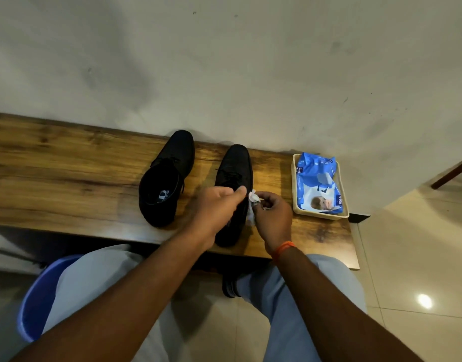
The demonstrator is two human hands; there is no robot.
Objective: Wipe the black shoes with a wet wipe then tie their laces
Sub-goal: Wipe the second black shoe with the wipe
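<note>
While the right hand (270, 214) pinches a crumpled white wet wipe (251, 208) between thumb and curled fingers, the wipe sits pressed up against the right side of the nearer black shoe (235, 176), roughly at the middle of its length. That shoe stands on a wooden bench (68, 178) with its toe pointing away toward the wall (224, 61), heel close to the front edge, laces loose on top as far as I can make out against all that black. The left hand (217, 210) lies over the back half of the same shoe, fingers bent down over the opening, and it looks like it's gripping the shoe to hold it, though the fingertips are hidden so I can't tell how tight the hold is. The other black shoe (167, 178) is just to the left, well apart from both hands, angled a bit, with its opening facing the camera and a light logo visible on the insole; a lace end hangs down its right side. Off to the right there's a shallow beige tray (294, 184) with a blue pack of wipes (317, 184) lying in it, near the bench's end. An orange band (284, 248) goes around the right wrist, and a blue bucket (39, 296) stands on the tiled floor (420, 257) by the person's left knee.
</note>
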